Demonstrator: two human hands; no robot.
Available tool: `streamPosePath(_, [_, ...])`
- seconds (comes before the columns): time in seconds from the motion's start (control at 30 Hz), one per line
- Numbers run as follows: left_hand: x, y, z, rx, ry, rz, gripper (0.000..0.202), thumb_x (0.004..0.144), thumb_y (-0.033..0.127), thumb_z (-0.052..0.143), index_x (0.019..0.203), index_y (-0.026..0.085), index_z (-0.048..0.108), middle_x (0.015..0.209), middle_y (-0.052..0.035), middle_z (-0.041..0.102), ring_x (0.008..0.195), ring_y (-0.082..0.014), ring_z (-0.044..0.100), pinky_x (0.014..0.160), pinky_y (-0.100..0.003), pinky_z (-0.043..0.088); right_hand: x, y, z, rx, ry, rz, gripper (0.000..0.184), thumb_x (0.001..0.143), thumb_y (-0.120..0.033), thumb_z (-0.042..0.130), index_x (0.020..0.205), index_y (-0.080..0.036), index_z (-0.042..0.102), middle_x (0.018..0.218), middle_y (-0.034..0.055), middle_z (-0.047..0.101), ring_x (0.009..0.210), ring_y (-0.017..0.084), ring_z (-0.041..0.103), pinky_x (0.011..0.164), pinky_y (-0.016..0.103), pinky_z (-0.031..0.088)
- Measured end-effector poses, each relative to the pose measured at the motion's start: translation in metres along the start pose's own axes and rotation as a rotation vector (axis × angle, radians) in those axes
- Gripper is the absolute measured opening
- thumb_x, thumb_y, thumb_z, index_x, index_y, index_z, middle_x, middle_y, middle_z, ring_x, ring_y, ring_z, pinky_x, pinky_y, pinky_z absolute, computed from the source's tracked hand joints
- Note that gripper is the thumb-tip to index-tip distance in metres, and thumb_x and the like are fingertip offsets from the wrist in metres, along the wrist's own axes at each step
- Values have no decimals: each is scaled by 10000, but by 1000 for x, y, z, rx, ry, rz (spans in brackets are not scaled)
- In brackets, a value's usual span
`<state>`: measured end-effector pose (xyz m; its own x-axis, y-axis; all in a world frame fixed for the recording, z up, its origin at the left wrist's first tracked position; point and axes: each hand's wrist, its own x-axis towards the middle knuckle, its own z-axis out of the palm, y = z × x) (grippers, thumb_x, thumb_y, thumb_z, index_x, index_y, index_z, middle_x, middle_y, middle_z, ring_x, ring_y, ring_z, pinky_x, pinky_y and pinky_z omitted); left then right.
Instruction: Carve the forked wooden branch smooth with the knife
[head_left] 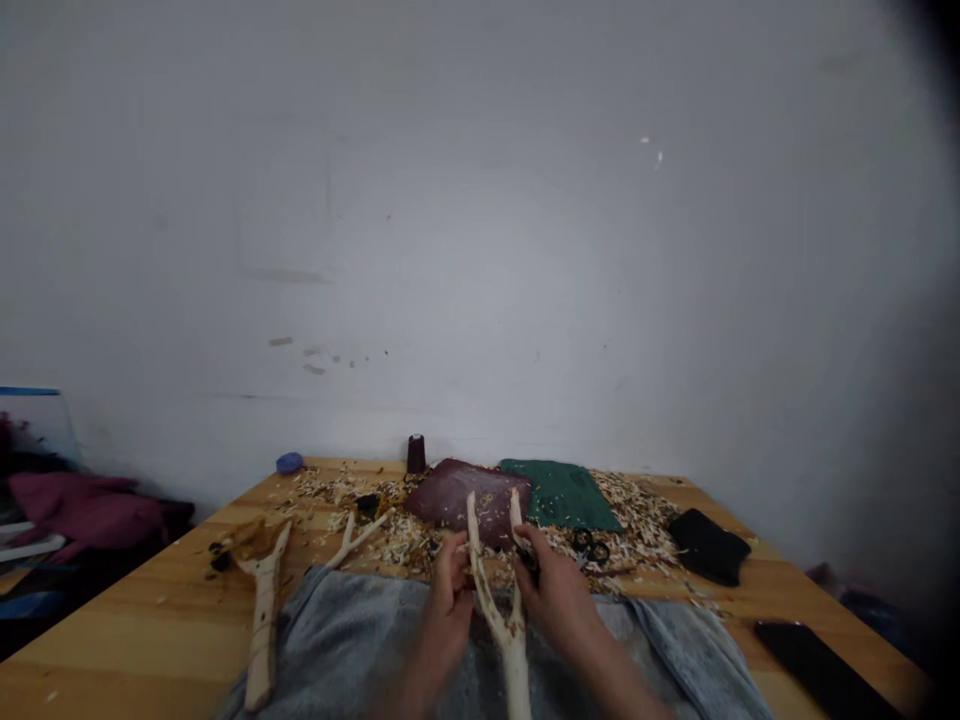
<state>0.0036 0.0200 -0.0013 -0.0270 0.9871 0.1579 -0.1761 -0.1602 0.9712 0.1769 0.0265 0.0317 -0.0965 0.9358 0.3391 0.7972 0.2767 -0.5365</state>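
Over the grey cloth (352,630) at the wooden surface's (150,620) near edge, a pale peeled forked stick (504,628) stands upright. The left hand (448,595) is closed round one prong and the right hand (561,595) pinches something dark against the other. It looks like prong-tip work; steadiness matters next.

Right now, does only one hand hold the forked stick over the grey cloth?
No, the left hand and the right hand both grip the forked stick near its fork.
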Motion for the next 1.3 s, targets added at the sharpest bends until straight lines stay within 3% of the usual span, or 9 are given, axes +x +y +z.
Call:
streamPosePath(0.2, [6,9,-18,1145,9,469,709,679,-18,478,1309,296,575,1579,-46,309,1475,-296,181,1167,-513,238,-3,-9,1,42,-22,-22,429,878,-224,468,1305,-223,515,881,60,739,790,219,691,680,257,439])
streamPosePath(0.33, [13,24,-31,1404,-118,493,571,735,-26,486,1174,296,658,1500,-16,464,1458,-264,256,1191,-529,142,-1,-5,1,101,1,-46,412,888,-323,477,1286,-231,524,892,53,736,798,217,687,674,260,436])
streamPosePath(0.4, [16,31,-38,1382,-164,455,412,789,67,559,1115,288,677,1331,-42,633,1365,-275,428,1184,-541,126,5,7,-6,93,66,19,470,888,-428,475,1301,-207,515,866,69,731,774,234,680,654,279,435])
streamPosePath(0.53, [16,36,-44,1286,-10,276,96,836,290,628,874,236,697,960,-92,746,943,-293,684,952,-426,428,20,48,-32,130,242,206,544,921,-556,310,1200,-168,569,748,82,701,686,241,659,597,299,428])
streamPosePath(0.67, [11,36,-40,1150,218,161,181,854,404,588,801,247,663,785,-75,706,768,-278,674,693,-292,420,27,71,-51,253,386,293,518,894,-624,302,1028,-211,586,691,53,671,612,229,635,561,305,433])
streamPosePath(0.87, [3,36,-32,706,306,152,246,859,436,523,959,260,662,650,-13,620,633,-232,583,614,-269,350,21,44,-44,575,329,122,510,875,-688,331,956,-227,533,577,-17,561,491,178,538,498,282,421])
streamPosePath(1.03, [-1,23,-15,269,205,71,357,784,578,581,745,226,628,563,8,522,549,-177,491,537,-260,362,18,35,-16,679,265,-10,526,892,-700,308,935,-224,527,606,-13,573,512,161,542,497,261,432])
streamPosePath(1.13, [-6,23,-2,78,80,-21,466,750,648,603,865,197,628,594,21,548,528,-144,508,488,-232,383,18,35,-2,543,197,-51,522,884,-711,326,773,-239,518,577,-6,567,532,159,544,540,259,448])
streamPosePath(1.3, [-16,31,11,-122,-61,-177,647,665,659,700,1140,252,534,1109,-74,659,671,-180,673,399,-223,456,16,27,-2,536,124,-89,524,902,-697,297,817,-237,532,599,-4,589,553,163,565,568,259,463])
